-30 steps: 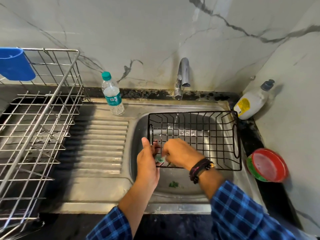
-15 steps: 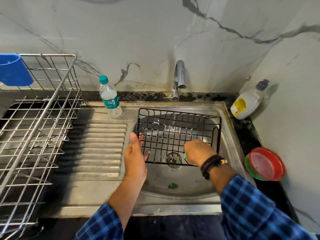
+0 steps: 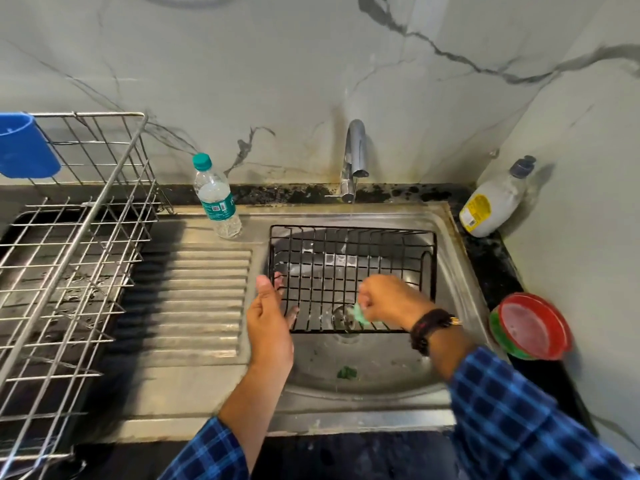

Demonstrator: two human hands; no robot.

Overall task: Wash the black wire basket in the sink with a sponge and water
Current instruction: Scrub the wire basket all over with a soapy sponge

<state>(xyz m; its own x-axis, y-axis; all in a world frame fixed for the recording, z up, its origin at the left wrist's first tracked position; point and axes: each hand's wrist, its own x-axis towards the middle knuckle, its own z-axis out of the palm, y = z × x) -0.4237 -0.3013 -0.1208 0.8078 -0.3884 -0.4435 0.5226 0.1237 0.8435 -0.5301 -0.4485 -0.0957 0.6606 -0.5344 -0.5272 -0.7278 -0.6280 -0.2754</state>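
The black wire basket (image 3: 349,268) sits tilted inside the steel sink (image 3: 460,271), below the tap (image 3: 354,157). My left hand (image 3: 270,320) grips its left end, thumb up along the outside and fingers curled through the wires. My right hand (image 3: 388,299) reaches into the basket and pinches a small green sponge (image 3: 358,311) against the wires near the front edge, above the drain. A thin stream of water falls from the tap into the basket.
A clear water bottle (image 3: 216,199) stands on the ribbed drainboard. A large steel dish rack (image 3: 65,237) with a blue cup (image 3: 24,147) fills the left. A soap bottle (image 3: 495,202) leans in the back right corner; a red bowl (image 3: 531,325) sits right of the sink. A green scrap (image 3: 346,372) lies in the sink.
The basket has been lowered and pushed back into the sink. My right hand with the sponge moved from the basket's left front corner rightward to its middle front. The left hand keeps its hold.
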